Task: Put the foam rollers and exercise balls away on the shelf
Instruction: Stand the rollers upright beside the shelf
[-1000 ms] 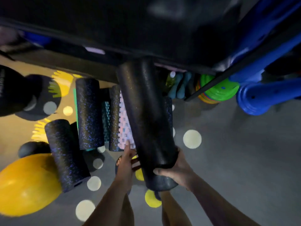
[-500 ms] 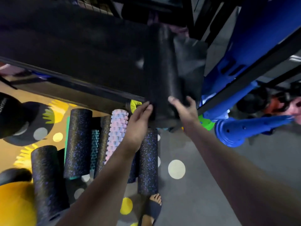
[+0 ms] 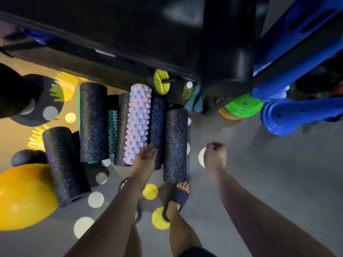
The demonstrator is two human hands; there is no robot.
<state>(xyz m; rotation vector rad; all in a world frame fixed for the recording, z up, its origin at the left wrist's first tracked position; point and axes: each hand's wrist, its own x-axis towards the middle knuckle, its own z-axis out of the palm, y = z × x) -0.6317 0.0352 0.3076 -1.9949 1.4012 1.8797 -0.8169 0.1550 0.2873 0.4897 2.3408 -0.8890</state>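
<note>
Foam rollers (image 3: 139,123) lie beneath left hand (image 3: 146,154), beside right hand (image 3: 215,154); both empty, relaxed.

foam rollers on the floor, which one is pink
The knobbly pink-and-blue roller mid-row, by the left hand; its neighbours are smooth, dark and speckled.
</note>
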